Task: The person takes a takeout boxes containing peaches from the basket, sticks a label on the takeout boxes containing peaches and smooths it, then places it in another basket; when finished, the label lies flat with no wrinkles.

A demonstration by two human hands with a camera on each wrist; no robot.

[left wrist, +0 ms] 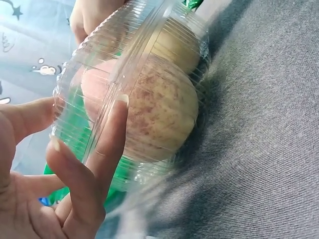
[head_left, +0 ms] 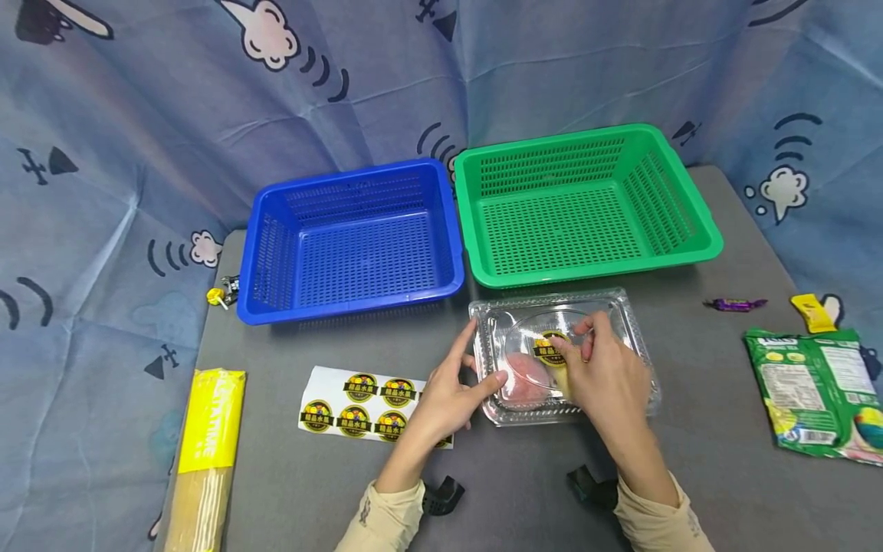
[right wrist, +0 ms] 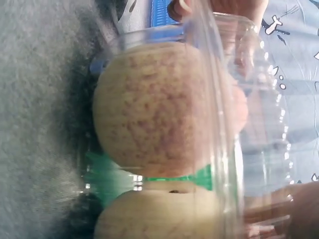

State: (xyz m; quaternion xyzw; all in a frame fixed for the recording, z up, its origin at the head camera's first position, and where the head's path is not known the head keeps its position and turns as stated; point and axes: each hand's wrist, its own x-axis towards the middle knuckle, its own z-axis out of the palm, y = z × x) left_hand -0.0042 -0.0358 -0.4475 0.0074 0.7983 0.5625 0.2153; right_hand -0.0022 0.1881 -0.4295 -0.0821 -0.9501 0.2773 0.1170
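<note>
A clear plastic clamshell box (head_left: 493, 310) with a closed lid holds round, speckled pinkish and pale yellow fruit (right wrist: 154, 109). My left hand (head_left: 451, 395) holds the box at its left side. Its thumb lies on the lid's edge, and in the left wrist view its fingertips (left wrist: 119, 107) touch the rim and side. A round black and gold sticker (head_left: 545, 350) lies on top of the lid. The thumb of my right hand (head_left: 614, 376) touches the sticker's right part, with the other fingers bent over the lid beside it.
A sheet of matching stickers (head_left: 331, 391) lies left of the box. Behind stand a blue basket (head_left: 352, 303) and a green basket (head_left: 593, 272). A yellow noodle pack (head_left: 210, 452) lies far left; a purple candy (head_left: 735, 305), yellow packet (head_left: 814, 313) and green snack bag (head_left: 793, 383) lie right.
</note>
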